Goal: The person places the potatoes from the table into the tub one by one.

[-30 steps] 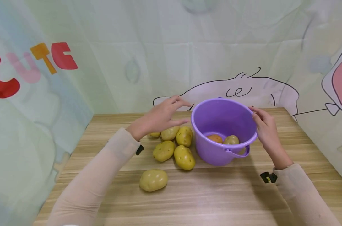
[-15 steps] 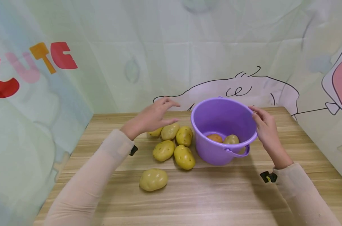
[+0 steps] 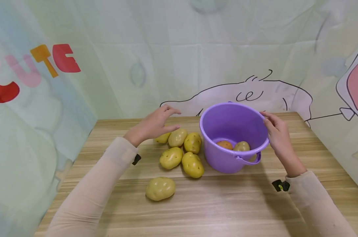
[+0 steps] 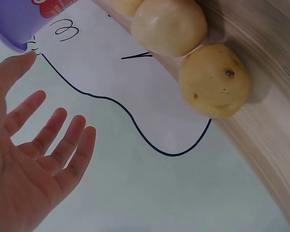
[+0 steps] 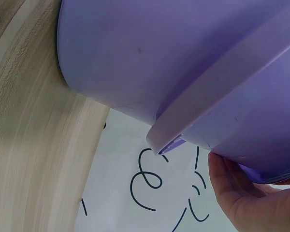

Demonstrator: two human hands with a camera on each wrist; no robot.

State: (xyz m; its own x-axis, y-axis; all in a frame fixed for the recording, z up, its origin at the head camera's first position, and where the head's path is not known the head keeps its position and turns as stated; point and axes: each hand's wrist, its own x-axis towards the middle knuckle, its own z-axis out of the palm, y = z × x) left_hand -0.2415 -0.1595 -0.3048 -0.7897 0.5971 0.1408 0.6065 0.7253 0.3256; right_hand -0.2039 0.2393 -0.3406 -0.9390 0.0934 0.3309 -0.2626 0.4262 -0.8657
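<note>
My left hand (image 3: 152, 125) is over the back of the potato group, fingers spread apart and palm bare in the left wrist view. Below it lie several yellow potatoes (image 3: 171, 158) in a cluster beside the bucket. One paler potato (image 3: 160, 188) sits alone nearer the front. With fingers and thumb at its rim, my right hand (image 3: 277, 135) grips the purple bucket (image 3: 223, 161) on its right side. Inside the bucket show an orange-brown round item (image 3: 225, 144) and a potato (image 3: 242, 146). The right wrist view has the thumb and fingers (image 5: 224, 181) curled over the rim.
The bucket's handle (image 3: 252, 162) hangs down on its front right. All of this stands on a wood-grain table (image 3: 226, 210), whose back edge meets a printed cloth backdrop (image 3: 122, 72). Another cloth wall (image 3: 344, 144) runs along the right.
My left hand has drawn away from the bucket, moving left and slightly down over the potatoes. The right hand, the bucket and the potatoes stay where they were.
</note>
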